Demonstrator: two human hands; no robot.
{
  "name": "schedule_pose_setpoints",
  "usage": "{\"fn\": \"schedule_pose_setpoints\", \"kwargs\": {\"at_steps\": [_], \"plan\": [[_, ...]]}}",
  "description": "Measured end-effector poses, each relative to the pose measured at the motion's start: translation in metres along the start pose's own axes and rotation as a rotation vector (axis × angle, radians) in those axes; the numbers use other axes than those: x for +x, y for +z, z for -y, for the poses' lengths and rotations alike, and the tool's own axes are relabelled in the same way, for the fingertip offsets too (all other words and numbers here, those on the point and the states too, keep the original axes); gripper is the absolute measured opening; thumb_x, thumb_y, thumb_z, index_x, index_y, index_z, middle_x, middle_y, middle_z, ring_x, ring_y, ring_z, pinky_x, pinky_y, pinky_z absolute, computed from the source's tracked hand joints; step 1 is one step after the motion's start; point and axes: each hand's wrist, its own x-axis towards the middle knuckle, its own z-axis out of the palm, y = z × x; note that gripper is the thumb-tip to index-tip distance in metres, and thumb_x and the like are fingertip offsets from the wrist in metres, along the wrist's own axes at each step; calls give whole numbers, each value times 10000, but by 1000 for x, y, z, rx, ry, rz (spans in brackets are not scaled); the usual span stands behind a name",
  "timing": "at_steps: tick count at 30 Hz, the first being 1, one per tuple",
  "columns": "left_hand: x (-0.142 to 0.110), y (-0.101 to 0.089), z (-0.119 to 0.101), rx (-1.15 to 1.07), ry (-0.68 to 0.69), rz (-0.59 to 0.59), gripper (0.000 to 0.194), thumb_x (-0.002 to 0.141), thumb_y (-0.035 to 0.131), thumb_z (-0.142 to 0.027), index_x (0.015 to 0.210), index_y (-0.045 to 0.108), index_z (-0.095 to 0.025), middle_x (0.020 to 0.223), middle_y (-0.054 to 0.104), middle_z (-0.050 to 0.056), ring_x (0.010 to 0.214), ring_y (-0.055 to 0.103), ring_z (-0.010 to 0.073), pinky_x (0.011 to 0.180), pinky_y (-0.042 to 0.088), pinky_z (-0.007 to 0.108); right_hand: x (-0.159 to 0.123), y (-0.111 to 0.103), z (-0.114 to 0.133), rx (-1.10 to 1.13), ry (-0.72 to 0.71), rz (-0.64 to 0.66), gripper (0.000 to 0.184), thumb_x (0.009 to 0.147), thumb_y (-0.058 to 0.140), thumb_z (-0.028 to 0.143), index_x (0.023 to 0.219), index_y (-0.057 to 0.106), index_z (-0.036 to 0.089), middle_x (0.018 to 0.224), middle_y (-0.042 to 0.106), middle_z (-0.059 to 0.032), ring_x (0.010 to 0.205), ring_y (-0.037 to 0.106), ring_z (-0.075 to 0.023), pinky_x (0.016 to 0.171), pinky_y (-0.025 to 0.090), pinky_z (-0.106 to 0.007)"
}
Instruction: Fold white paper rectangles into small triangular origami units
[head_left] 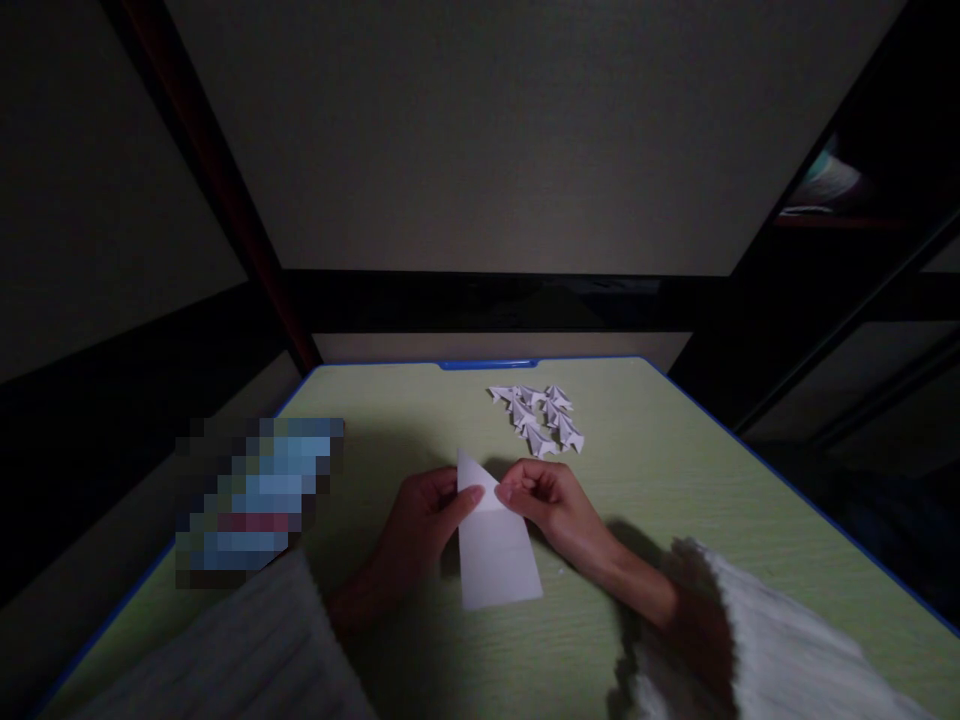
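Note:
A white sheet of paper (499, 560) is held up between my two hands over the table. Its top right corner is folded over, which leaves a slanted edge and a point at the upper left. My left hand (429, 515) pinches the left edge, thumb on the front face. On the slanted right edge, my right hand (551, 498) grips the paper with its thumb and curled fingers. Several small folded white paper figures (536, 420) lie in a cluster just beyond my right hand. The fingers behind the sheet are hidden.
The pale green table (675, 480) has a blue rim and a blue recessed handle (487, 365) at its far edge. At the left lies a pixelated bluish object (262, 500). Dark cabinet panels (487, 140) rise behind the table, and an open shelf (832, 215) is at the right.

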Motion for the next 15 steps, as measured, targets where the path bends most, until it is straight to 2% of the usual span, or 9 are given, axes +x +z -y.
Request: {"fn": "schedule_pose_setpoints", "kwargs": {"at_steps": [4,6,10,13,15], "plan": [[0,-1,-6,12,76,-161,85,580,589,-204,555,587,-123,495,579,-17,443,495,90,420,363,174,0,0,-1,-33,22,23,238,609,631,330,548,511,133,430,426,60,387,339,-43,384,222,-184],[-2,-2,-8,36,97,-173,55,560,600,-174,589,603,-127,484,564,-28,428,475,79,404,352,163,0,0,-1,-36,27,13,241,594,646,330,554,518,129,436,433,59,390,343,-41,383,225,-181],[-8,-7,-11,16,75,31,248,541,614,-129,787,636,-145,550,596,-17,451,487,81,415,368,163,-1,0,2,28,32,18,240,595,644,341,584,533,129,439,441,63,378,345,-35,366,227,-173],[-10,-12,-16,0,47,201,249,501,639,-100,746,655,-140,585,629,14,501,535,102,462,396,176,-1,-2,4,71,38,60,229,597,648,330,597,552,122,444,471,58,373,371,-32,361,244,-165],[-10,-16,-21,5,-17,308,320,494,642,-95,808,661,-157,580,645,25,502,554,117,467,402,188,-1,-4,5,93,64,84,222,591,656,319,606,564,117,465,514,44,379,408,-37,363,269,-161]]}}
